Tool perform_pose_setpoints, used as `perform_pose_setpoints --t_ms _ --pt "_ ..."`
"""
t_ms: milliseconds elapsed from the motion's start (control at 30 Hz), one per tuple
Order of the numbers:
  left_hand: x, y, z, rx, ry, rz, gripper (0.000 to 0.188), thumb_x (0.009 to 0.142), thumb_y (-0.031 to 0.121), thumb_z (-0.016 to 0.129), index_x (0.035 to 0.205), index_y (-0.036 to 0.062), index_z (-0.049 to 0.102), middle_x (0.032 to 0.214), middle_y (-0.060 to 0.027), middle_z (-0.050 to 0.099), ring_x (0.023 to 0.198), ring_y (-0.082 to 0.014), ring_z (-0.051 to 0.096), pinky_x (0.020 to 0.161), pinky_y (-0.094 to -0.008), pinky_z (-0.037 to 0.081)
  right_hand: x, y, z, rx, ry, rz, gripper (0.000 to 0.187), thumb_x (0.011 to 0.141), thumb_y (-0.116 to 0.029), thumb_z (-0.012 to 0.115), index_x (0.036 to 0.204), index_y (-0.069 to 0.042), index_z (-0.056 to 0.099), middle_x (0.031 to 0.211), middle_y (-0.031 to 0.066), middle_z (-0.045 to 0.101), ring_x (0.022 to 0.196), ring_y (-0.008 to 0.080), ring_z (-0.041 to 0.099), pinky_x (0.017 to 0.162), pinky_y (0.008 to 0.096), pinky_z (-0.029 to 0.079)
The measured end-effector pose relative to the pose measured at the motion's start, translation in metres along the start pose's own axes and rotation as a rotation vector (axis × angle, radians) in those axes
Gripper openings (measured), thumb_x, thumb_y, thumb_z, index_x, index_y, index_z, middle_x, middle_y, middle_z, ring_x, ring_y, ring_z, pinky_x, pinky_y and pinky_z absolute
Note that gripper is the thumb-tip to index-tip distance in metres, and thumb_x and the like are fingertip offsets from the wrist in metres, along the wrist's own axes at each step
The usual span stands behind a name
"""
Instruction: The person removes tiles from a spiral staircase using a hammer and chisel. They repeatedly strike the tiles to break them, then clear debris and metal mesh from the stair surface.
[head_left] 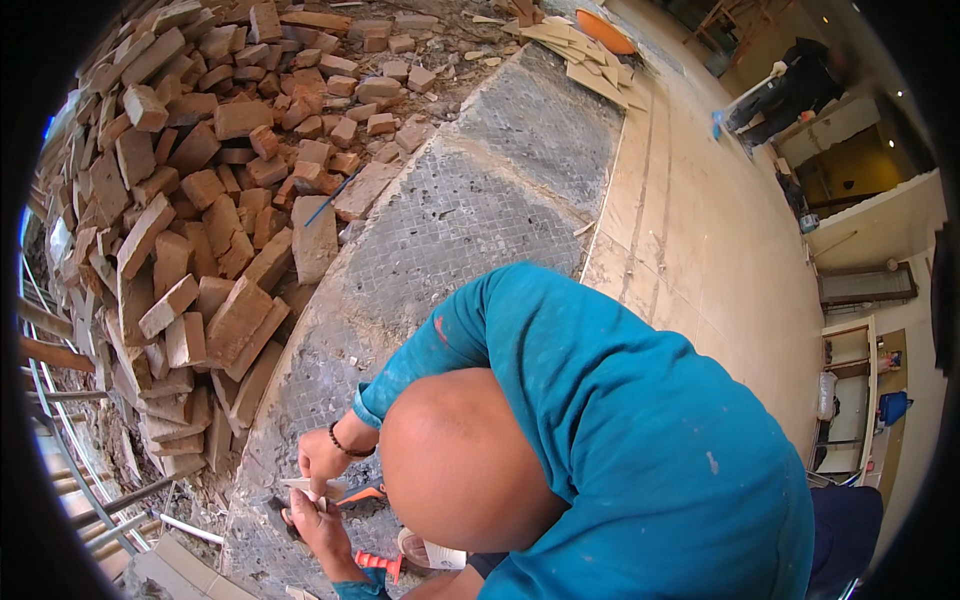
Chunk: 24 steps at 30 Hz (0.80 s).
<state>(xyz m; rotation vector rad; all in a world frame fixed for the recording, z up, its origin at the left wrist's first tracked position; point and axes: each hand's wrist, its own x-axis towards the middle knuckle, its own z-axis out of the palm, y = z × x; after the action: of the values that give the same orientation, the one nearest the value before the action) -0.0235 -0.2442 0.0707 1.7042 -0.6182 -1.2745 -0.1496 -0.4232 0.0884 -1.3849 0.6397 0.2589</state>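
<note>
My right hand [325,455], with a dark bead bracelet at the wrist, pinches a small pale flat piece [297,483]. Just below it, the fingers of my left hand [322,535] close at the same piece; their exact hold is partly hidden. Beside and behind the hands lies a hammer with a dark head and an orange-and-black handle [362,494]. A chisel-like tool with a red plastic grip [378,564] is near my left wrist and a shoe. My bent knee [470,455] stands between my teal-sleeved arms.
Loose bricks [215,230] form a large pile along the left. Rough grey flooring with a grid pattern [450,205] runs beside smooth pale tiles [700,270]. Broken boards [585,60] lie at the far end. Another person [795,90] stands with a long-handled tool at the upper right.
</note>
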Motion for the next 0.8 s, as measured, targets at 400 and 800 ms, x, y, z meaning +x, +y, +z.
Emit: perform_pose_setpoints --t_ms 400,800 --pt "0.028 0.030 0.099 -0.136 0.172 -0.313 0.074 0.101 0.064 0.036 0.133 -0.0010 0.046 0.125 -0.0124 0.056 0.107 -0.0199 0.058 0.083 -0.0326 0.049 -0.039 0.066 -0.044 0.431 -0.050 -0.020 0.036 0.072 -0.024 0.086 0.096 -0.005 0.066 0.088 0.0060 0.069 0.077 0.0179 0.068 0.055 0.0340 0.057" --pt "0.052 0.009 0.121 0.150 0.052 -0.007 0.058 0.103 0.061 0.033 0.127 0.0104 0.047 0.108 -0.0048 0.055 0.085 -0.0111 0.051 0.069 -0.0248 0.042 -0.052 0.073 -0.074 0.483 0.049 -0.064 0.048 0.081 -0.016 0.078 0.118 -0.009 0.049 0.100 0.0092 0.065 0.081 0.0191 0.068 0.059 0.0356 0.057"
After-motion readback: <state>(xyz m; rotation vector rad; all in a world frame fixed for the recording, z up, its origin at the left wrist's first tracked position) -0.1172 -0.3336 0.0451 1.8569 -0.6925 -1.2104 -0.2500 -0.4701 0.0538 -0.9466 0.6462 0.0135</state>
